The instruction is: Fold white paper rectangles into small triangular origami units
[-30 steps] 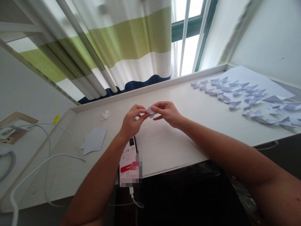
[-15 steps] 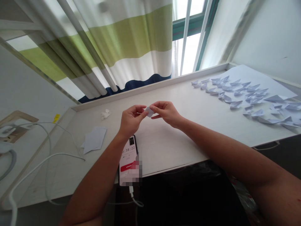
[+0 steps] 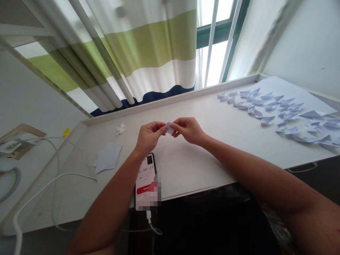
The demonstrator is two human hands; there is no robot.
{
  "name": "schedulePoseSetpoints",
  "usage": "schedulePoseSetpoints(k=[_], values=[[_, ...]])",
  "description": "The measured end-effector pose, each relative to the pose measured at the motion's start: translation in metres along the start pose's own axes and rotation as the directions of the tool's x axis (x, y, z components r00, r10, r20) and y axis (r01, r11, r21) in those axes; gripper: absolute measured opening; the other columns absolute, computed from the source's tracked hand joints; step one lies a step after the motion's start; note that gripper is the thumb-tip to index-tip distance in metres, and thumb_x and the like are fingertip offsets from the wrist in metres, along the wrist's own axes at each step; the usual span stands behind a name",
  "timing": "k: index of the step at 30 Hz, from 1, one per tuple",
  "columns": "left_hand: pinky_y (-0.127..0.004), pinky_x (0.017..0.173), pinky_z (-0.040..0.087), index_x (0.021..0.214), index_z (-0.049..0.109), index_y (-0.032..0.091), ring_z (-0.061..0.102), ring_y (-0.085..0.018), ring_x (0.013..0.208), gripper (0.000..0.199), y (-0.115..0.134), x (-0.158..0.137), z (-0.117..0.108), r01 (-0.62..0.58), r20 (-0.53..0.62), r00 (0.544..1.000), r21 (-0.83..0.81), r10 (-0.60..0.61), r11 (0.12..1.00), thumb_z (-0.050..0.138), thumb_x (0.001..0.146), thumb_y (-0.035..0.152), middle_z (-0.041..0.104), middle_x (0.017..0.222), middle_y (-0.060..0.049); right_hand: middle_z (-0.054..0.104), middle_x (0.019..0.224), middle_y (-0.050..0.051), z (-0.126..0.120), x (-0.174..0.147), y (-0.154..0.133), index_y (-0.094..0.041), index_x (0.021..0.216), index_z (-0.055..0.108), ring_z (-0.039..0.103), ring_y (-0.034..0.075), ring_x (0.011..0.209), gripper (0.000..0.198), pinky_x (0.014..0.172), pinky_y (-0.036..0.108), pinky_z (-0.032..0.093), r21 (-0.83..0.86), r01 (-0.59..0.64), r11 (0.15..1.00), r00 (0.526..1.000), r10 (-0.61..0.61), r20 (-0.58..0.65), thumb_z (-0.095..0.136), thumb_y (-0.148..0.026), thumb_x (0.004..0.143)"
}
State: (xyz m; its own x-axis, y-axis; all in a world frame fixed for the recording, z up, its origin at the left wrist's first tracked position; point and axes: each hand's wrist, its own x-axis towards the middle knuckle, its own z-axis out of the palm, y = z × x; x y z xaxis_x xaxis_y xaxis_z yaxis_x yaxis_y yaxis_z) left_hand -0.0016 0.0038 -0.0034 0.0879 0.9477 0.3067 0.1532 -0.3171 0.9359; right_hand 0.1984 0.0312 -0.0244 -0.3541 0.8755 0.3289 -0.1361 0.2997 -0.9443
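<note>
Between my two hands is a small folded piece of white paper (image 3: pixel 170 128), held above the middle of the table. My left hand (image 3: pixel 151 135) pinches its left edge between thumb and fingers. On the other side, my right hand (image 3: pixel 189 130) grips it with the thumb on top and fingers curled underneath. Fingertips hide most of the paper, so its exact folds cannot be made out. Many small folded paper boats (image 3: pixel 268 106) stand in rows on the right of the table. To the left lie a few flat sheets of paper (image 3: pixel 108 158).
A phone (image 3: pixel 145 182) showing a timer lies at the table's front edge, plugged into a cable (image 3: pixel 149 216). A crumpled tissue (image 3: pixel 120 129) is at the left. White cables (image 3: pixel 55 177) cross the left side. A large white sheet (image 3: pixel 294 94) lies back right.
The fingers of my right hand have curled in more closely around the paper, and its angle has shifted slightly. The view has moved a little. My left hand keeps its pinch.
</note>
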Motion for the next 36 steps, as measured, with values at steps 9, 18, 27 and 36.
schedulePoseSetpoints(k=[9,18,27,36], values=[[-0.029,0.067,0.055,0.085,0.076,0.017,0.068,-0.016,0.072,0.038,-0.01,0.003,0.001,0.022,0.045,0.999,0.076,-0.026,0.997,0.087,0.086,0.053,0.077,0.08,-0.005,0.076,0.071,0.005,0.003,0.002,0.008,-0.016,0.082,0.074,0.072,0.016,0.061,0.066,0.059,0.03,0.064,0.057,-0.072,0.996,0.996,0.069,0.049,0.086,-0.081,0.077],[-0.031,0.079,0.057,0.089,0.073,0.02,0.074,-0.02,0.089,0.026,-0.004,-0.001,0.004,-0.141,-0.12,0.977,0.259,0.176,0.956,0.089,0.085,0.04,0.078,0.093,-0.005,0.074,0.081,0.004,0.003,-0.004,0.006,-0.018,0.093,0.073,0.065,0.014,0.065,0.046,0.061,0.03,0.057,-0.206,0.124,0.971,0.992,-0.119,0.036,0.074,-0.063,0.098],[-0.047,0.103,0.065,0.098,0.088,0.018,0.08,-0.026,0.1,0.023,-0.003,0.0,0.008,0.025,-0.101,0.994,-0.207,-0.046,0.978,0.087,0.084,0.037,0.086,0.102,-0.008,0.073,0.099,0.006,0.005,-0.009,0.007,-0.02,0.124,0.075,0.066,0.019,0.082,0.021,0.073,0.034,0.055,-0.681,0.367,0.634,0.913,-0.386,0.134,0.067,-0.026,0.106],[-0.041,0.095,0.067,0.102,0.082,0.014,0.081,-0.021,0.086,0.042,-0.002,0.004,0.001,0.19,-0.075,0.97,-0.358,-0.231,0.914,0.103,0.071,0.035,0.086,0.09,-0.008,0.069,0.118,0.01,-0.013,-0.002,0.01,-0.035,0.145,0.072,0.063,0.027,0.103,0.039,0.09,0.045,0.059,-0.749,0.526,0.403,0.827,-0.446,0.341,0.07,-0.024,0.107]])
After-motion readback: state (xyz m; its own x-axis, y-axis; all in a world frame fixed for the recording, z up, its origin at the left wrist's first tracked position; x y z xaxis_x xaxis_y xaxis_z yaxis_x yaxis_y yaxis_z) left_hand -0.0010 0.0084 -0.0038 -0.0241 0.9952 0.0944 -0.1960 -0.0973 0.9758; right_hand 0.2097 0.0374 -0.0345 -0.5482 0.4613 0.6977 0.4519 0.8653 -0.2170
